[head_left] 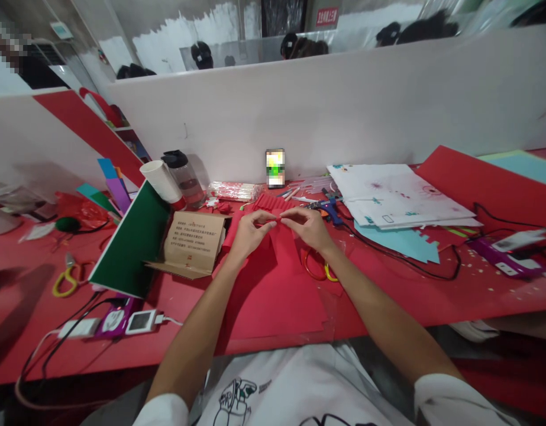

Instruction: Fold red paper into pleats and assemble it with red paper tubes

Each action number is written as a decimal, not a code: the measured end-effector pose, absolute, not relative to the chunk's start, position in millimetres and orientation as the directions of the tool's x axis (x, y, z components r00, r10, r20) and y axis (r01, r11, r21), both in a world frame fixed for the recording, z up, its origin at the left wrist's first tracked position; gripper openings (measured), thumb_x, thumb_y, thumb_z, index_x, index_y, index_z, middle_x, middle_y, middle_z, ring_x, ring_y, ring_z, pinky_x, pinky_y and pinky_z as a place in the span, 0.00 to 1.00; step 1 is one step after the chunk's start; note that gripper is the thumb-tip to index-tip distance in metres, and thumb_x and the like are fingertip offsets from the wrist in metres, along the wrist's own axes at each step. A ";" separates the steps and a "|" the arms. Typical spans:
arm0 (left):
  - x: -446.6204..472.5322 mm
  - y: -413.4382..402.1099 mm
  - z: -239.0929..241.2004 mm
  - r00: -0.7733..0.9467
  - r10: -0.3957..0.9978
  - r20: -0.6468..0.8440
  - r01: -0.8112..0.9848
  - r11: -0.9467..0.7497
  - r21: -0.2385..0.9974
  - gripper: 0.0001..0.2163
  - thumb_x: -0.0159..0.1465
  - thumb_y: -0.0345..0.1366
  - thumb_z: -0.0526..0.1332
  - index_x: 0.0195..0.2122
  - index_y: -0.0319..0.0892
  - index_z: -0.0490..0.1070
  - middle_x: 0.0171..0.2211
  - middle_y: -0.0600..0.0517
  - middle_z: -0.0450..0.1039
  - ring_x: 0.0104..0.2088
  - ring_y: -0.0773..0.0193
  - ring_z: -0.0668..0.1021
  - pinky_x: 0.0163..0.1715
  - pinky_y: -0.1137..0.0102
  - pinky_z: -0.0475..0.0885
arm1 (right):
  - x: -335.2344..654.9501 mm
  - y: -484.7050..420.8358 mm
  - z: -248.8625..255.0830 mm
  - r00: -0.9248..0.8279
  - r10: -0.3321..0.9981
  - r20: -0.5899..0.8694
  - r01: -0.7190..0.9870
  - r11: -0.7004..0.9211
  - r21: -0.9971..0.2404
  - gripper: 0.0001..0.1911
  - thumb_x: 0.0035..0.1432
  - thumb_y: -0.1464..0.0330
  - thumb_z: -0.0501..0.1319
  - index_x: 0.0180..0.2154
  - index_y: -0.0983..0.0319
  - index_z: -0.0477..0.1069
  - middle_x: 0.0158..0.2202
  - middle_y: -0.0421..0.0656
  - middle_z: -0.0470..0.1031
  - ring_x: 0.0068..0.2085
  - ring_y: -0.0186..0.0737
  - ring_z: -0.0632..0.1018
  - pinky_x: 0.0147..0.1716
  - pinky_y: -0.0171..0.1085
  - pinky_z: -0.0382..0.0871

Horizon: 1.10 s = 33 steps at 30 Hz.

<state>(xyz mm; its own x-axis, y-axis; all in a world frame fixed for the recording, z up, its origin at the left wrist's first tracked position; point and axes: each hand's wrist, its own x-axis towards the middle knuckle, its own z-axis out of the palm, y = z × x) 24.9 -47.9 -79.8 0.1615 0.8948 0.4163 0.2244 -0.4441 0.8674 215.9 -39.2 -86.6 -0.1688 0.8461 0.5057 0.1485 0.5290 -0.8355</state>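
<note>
My left hand and my right hand meet above a stack of red paper sheets on the red table. Both pinch a small red piece of paper between their fingertips, fingers curled. Just behind them lies a pleated red paper piece. Under my right wrist lie scissors with red and yellow handles.
A brown cardboard box and a green board lie to the left, with a white cup and a bottle behind. A blue glue gun, white papers, cables, a phone and yellow scissors surround the work spot.
</note>
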 end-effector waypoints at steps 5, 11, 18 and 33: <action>24.3 -47.5 -80.8 0.152 0.891 0.428 0.234 -0.453 0.860 0.06 0.59 0.35 0.67 0.36 0.40 0.79 0.35 0.49 0.81 0.35 0.63 0.79 0.39 0.69 0.72 | 216.8 -38.9 -86.6 -0.172 0.840 0.514 0.177 0.540 -0.823 0.08 0.58 0.63 0.67 0.37 0.59 0.81 0.39 0.44 0.84 0.41 0.44 0.82 0.48 0.44 0.75; 25.2 -49.5 -78.3 0.177 0.868 0.464 0.263 -0.496 0.828 0.07 0.61 0.35 0.66 0.38 0.42 0.80 0.38 0.48 0.82 0.38 0.62 0.80 0.42 0.68 0.73 | 217.7 -40.4 -83.9 -0.159 0.834 0.528 0.194 0.551 -0.812 0.07 0.58 0.62 0.67 0.35 0.58 0.82 0.38 0.44 0.84 0.40 0.45 0.82 0.48 0.44 0.75; 27.2 -53.5 -75.5 0.156 0.870 0.468 0.326 -0.492 0.807 0.07 0.63 0.36 0.64 0.38 0.42 0.82 0.37 0.48 0.83 0.35 0.61 0.80 0.39 0.67 0.74 | 217.4 -38.7 -86.2 -0.181 0.833 0.523 0.175 0.550 -0.816 0.09 0.58 0.61 0.66 0.36 0.59 0.81 0.37 0.44 0.84 0.39 0.44 0.82 0.44 0.42 0.75; 23.5 -48.1 -81.5 0.215 0.895 0.390 0.422 -0.445 0.790 0.05 0.63 0.33 0.63 0.35 0.40 0.78 0.31 0.51 0.79 0.32 0.64 0.77 0.35 0.70 0.70 | 213.9 -40.2 -89.5 -0.249 0.838 0.486 0.206 0.536 -0.818 0.09 0.59 0.63 0.65 0.36 0.60 0.80 0.36 0.45 0.83 0.38 0.42 0.82 0.42 0.39 0.74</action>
